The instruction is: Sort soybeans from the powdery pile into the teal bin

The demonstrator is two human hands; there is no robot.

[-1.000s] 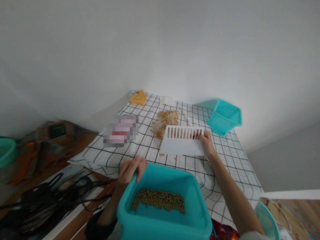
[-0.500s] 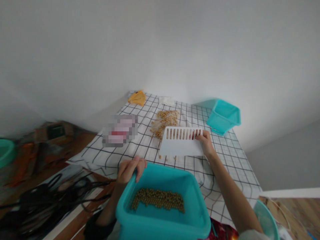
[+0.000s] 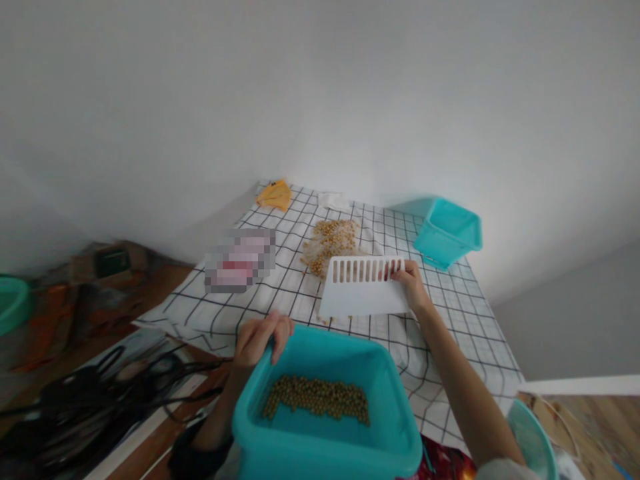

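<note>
My left hand is closed over the far left corner of a turquoise plastic tub close to me. Small round brown-green beans lie in a band across the tub's floor. In my right hand is a white plastic scraper with a row of slots along its top, gripped at its right end. The scraper stands tilted just beyond the tub's far rim, above the cloth. Behind it, a pile of yellowish beans lies partly under clear plastic film. A few stray beans show by the scraper's lower left edge.
A black-and-white checked cloth covers the table against the wall. On it are another turquoise basket, a yellow cloth-like item, a white packet and a blurred pinkish item. Dark cables clutter the left.
The scraper in my right hand has shifted slightly down towards the tub. My left hand, the tub and its beans look the same.
</note>
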